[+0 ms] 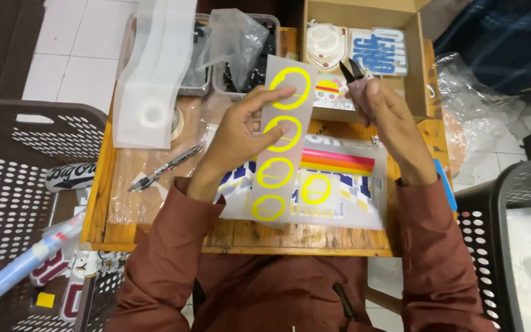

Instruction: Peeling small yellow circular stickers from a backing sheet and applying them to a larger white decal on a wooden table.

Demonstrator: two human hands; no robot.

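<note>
My left hand (241, 132) holds up a long grey strip (281, 138) printed with several yellow rings, pinched near its upper part between thumb and fingers. My right hand (382, 107) grips small black snips (353, 71), blades pointing up and left, just right of the strip's top end. Beneath both hands a sheet of colourful printed stickers (339, 178) lies on the small wooden table (296, 237), with one more yellow ring (316, 189) showing on it.
A black pen (164, 168) lies on plastic at the left. White tape roll and film (152, 80), plastic bins with dark parts (241, 67), and a cardboard box of patches (364, 43) sit at the back. Perforated dark baskets (13, 184) flank the table on both sides.
</note>
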